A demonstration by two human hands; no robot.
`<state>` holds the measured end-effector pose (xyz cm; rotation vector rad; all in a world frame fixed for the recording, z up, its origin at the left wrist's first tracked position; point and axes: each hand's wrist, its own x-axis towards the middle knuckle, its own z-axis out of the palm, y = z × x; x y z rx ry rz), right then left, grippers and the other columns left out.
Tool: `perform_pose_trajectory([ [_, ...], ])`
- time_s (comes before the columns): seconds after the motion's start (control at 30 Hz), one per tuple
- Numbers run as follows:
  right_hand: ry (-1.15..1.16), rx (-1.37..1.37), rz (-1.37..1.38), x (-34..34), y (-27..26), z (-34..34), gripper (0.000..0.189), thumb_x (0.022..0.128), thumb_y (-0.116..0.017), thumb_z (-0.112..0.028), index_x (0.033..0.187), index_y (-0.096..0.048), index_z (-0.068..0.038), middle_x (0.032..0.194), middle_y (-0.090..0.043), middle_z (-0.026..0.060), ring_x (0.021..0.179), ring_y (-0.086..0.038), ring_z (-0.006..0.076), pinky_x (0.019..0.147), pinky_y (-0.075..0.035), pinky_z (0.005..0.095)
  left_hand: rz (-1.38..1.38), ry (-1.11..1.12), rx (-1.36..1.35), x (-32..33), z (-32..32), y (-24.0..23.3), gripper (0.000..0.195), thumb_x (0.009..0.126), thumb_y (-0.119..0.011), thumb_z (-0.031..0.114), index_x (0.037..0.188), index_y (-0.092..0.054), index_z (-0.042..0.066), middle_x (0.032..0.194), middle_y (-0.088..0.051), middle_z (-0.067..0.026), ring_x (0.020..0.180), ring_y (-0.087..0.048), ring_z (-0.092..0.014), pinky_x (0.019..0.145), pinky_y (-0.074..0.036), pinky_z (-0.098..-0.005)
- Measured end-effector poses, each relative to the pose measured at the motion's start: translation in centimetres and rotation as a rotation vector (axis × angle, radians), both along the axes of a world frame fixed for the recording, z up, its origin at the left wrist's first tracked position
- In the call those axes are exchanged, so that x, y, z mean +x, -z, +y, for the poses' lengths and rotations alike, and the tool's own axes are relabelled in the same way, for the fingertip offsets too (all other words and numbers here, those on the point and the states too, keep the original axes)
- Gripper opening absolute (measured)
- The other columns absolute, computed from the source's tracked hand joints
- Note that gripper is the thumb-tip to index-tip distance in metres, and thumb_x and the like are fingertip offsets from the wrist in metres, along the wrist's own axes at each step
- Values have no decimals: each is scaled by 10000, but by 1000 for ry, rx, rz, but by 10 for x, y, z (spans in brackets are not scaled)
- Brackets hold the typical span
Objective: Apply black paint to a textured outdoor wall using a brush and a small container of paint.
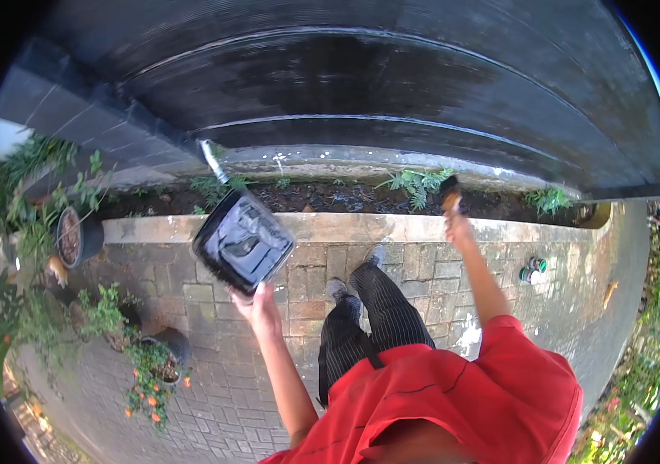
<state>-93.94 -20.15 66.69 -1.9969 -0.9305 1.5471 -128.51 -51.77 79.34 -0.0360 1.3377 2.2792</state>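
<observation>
My left hand (260, 304) grips the near edge of a dark plastic paint tray (243, 240), which holds glossy black paint and is held over the paving. In my right hand (457, 228) is a paintbrush (450, 194) with dark bristles, pointing away from me above the soil strip. The brush is apart from the wall (365, 75) beyond it, which is dark and partly shiny, with long horizontal ridges. Its middle has a darker patch. The hand and the brush are slightly blurred.
A low concrete kerb (353, 227) edges a planting bed with ferns (417, 185). Small cans (533, 271) stand on the paving at the right. Potted plants, one in a black pot (83, 238), line the left. A cat (610, 293) is on the paving at the far right.
</observation>
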Motion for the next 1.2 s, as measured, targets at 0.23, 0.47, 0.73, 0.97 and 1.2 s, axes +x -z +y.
perform_pose_trajectory([
  [0.23, -334, 58, 9, -41, -104, -140, 434, 879, -486, -449, 1003, -619, -55, 610, -420, -43, 386, -307, 38, 340, -240, 203, -24, 138, 180, 29, -5, -42, 742, 689, -634, -109, 1315, -295, 102, 1212, -431, -68, 1058, -487, -201, 840, -462, -332],
  [0.47, -784, 681, -209, -46, -243, -157, 296, 822, -597, -366, 895, -672, -88, 585, -556, 46, 514, -507, 128, 499, -387, 282, -40, 368, 176, 58, 1, -44, 810, 689, -636, -123, 1356, -263, 144, 1180, -470, -50, 996, -537, -177, 794, -498, -291],
  [0.73, -1014, 880, -708, -66, -312, -172, 323, 724, -666, -382, 932, -676, -136, 784, -642, 147, 742, -620, 322, 666, -497, 386, -59, 607, 232, 105, 24, -31, 861, 686, -631, -137, 1382, -209, 144, 1226, -452, -56, 1034, -528, -189, 825, -493, -309],
  [0.97, -1185, 867, -777, -65, -294, -151, 294, 685, -705, -336, 910, -683, -149, 804, -652, 133, 780, -633, 293, 691, -505, 386, -16, 716, 219, 139, 42, -30, 883, 669, -649, -135, 1387, -195, 104, 1257, -430, -77, 1059, -513, -202, 834, -483, -304],
  [1.2, -1239, 838, -882, -15, -293, -130, 255, 665, -724, -285, 844, -684, -108, 757, -646, 140, 762, -634, 293, 671, -504, 381, -54, 797, 217, 182, 69, -28, 845, 676, -644, -130, 1373, -224, 97, 1202, -471, -70, 998, -547, -189, 790, -508, -299],
])
